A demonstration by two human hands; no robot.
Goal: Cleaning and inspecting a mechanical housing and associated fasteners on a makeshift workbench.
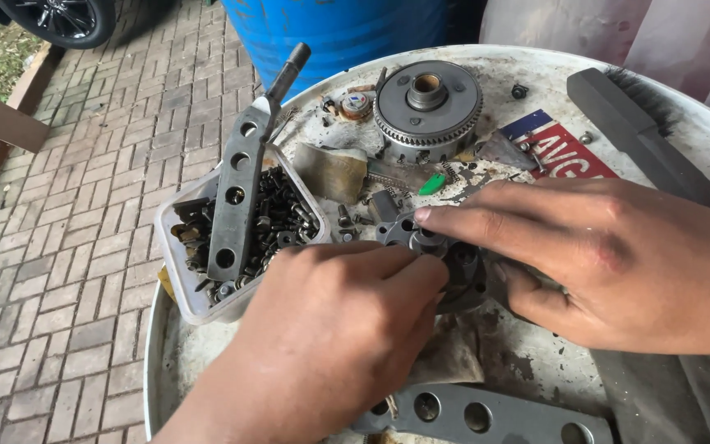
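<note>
Your left hand (347, 329) and right hand (610, 263) are both gripping the grey metal hub (441, 255) at frame centre (screw tub (176, 247) crowding left, drum rim (151, 353) just beyond).

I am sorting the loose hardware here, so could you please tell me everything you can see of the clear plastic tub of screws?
The clear plastic tub is squarish with rounded corners, translucent and grimy. It sits upright at the left edge of the round metal drum top, slightly overhanging it. It holds a heap of dark screws and bolts. A long grey metal bar with round holes lies across it, its rod-like end sticking past the far rim. The left hand is close beside it.
</note>
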